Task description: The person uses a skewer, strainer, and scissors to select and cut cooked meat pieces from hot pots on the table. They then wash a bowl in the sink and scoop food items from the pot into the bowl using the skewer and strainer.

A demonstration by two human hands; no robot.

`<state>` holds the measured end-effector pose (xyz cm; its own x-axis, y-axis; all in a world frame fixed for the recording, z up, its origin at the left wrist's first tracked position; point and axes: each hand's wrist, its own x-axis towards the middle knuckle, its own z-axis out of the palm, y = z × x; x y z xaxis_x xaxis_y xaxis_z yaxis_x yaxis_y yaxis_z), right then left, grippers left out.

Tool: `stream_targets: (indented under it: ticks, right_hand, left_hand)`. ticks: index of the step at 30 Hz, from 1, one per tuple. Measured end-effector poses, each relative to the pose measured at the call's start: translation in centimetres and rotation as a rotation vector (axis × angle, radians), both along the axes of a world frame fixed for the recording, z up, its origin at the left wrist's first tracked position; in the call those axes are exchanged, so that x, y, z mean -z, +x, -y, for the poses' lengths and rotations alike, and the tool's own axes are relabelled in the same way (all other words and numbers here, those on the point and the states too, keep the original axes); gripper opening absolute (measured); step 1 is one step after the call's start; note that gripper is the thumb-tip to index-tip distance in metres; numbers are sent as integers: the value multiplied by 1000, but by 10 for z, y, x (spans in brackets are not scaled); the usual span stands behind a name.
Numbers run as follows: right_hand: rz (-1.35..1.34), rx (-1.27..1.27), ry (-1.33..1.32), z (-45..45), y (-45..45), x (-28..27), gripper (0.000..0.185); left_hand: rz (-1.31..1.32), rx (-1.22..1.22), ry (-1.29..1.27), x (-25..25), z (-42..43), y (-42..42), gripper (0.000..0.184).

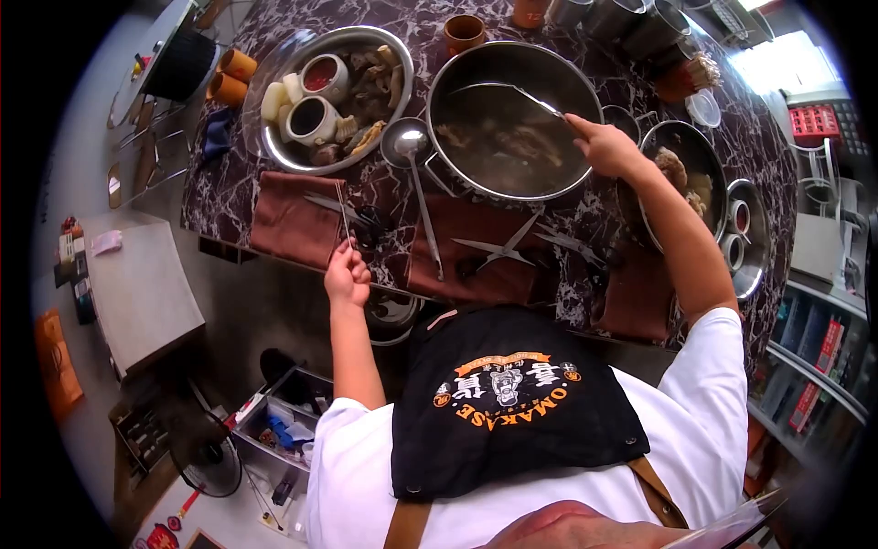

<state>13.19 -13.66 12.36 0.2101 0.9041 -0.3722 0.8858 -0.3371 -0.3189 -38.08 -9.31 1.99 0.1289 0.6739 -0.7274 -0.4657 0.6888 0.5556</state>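
Observation:
My right hand (608, 146) is closed round the handle of a long metal utensil (538, 101), whose far end reaches into a large steel pot (437, 73). Pieces of meat (530, 145) show in the cloudy broth; the utensil's head is too unclear to name. Down at the table's front edge, my left hand (347, 273) pinches a thin stick (345, 212) that points away from me over a brown cloth (288, 224). A ladle (407, 142) lies left of the pot, its handle toward me. Scissors (501, 250) rest opened on another brown cloth (439, 238).
A steel basin (398, 55) at left holds meat, pale chunks and two sauce cups. Right of the pot stands a smaller pot (718, 156) with meat, beside a tray (754, 265) with cups. More scissors (572, 245) lie near the front edge. An orange cup (465, 32) stands behind.

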Motion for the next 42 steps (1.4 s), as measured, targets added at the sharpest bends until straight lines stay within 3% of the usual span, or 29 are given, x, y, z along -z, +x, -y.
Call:
stream_targets:
  ticks: [5,9,11,14,15,17,19,26,27,29,31,35,39,42]
  right_hand:
    - [-398,16,31,15,43,4,47]
    - [-476,111,91,34,44,-49,48]
    - [-491,91,119,39,63,-38,48]
    - [-367,188,241,44,51,-33,49]
    - [-279,92,341,43,51,-16,48]
    - [-72,16,318,35,40,5,46]
    - [156,-28,99,22,12,-1,48]
    - [208,-189,-35,-15,11,3,48]
    - [208,-185,-36,-20,14,-6,48]
    - [-104,-12,-308,-32,19,-33,41]
    - [-187,-4,-338,-36,30,-35,34]
    - [-255,36,-380,-39,45,-18,32]
    - [-326,83,-384,-31,60,-1,32]
    - [-360,121,-358,-21,63,2,33]
  left_hand:
    - [-1,-82,-74,-1,50,-14,14]
    - [-44,-67,-36,-11,61,-15,15]
    - [-65,-63,-13,-11,66,-18,16]
    - [-93,-78,20,-5,72,-20,16]
    - [-96,-75,17,-8,73,-17,16]
    - [-170,-32,7,-15,75,-8,15]
    - [-195,-3,40,-15,75,-2,15]
    - [-351,179,172,-21,62,21,18]
    - [-444,263,272,-18,59,26,18]
    - [-535,346,378,-20,49,42,19]
    - [-642,455,560,-40,31,64,19]
    - [-686,519,624,-51,-9,88,19]
    - [-1292,905,1060,-76,-46,137,23]
    - [-1520,1279,1094,-92,-77,196,22]
